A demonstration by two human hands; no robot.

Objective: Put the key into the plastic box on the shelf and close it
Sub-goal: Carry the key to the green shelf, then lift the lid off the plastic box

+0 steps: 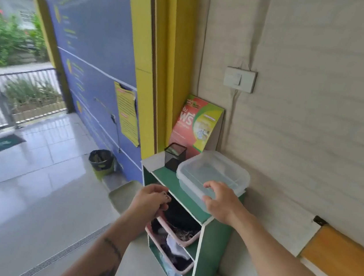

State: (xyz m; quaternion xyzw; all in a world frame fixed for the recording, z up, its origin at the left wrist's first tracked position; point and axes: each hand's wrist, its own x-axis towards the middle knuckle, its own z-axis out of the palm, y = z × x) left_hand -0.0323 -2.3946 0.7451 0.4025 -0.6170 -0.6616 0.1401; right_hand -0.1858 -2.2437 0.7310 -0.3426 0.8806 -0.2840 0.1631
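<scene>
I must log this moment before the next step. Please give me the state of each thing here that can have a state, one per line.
plastic box: lid on, standing on top of the shelf.
right hand: fingers on the near edge of the lid.
left hand: closed around a small dark item, likely the key.
black pen holder: upright, beside the box.
pink baskets: tilted outward, holding cloth.
bin: lined with a bag.
</scene>
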